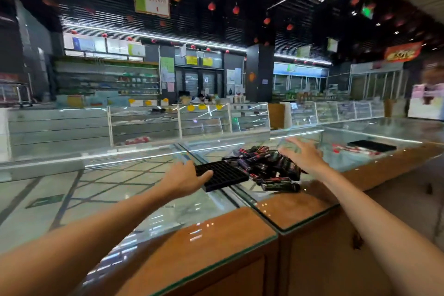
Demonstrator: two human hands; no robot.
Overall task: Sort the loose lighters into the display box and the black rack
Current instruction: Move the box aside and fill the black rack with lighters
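Observation:
A black grid rack [223, 175] lies flat on the glass counter top. My left hand [186, 179] rests on its near left corner, thumb over the edge and fingers hidden behind the palm. Right of the rack is a heap of several dark lighters [269, 166] with red and purple print. My right hand [304, 154] hovers above the heap's right side, its fingers spread and blurred. Farther right on the glass lies a second black rack [372, 145] with red and white items [348, 149] beside it. No display box is plainly visible.
The glass counter [216, 204] has a wooden edge [216, 235] toward me and a seam between two panes. Glass display cases [204, 120] and shop shelves stand across the aisle. The tiled floor shows through the glass at left.

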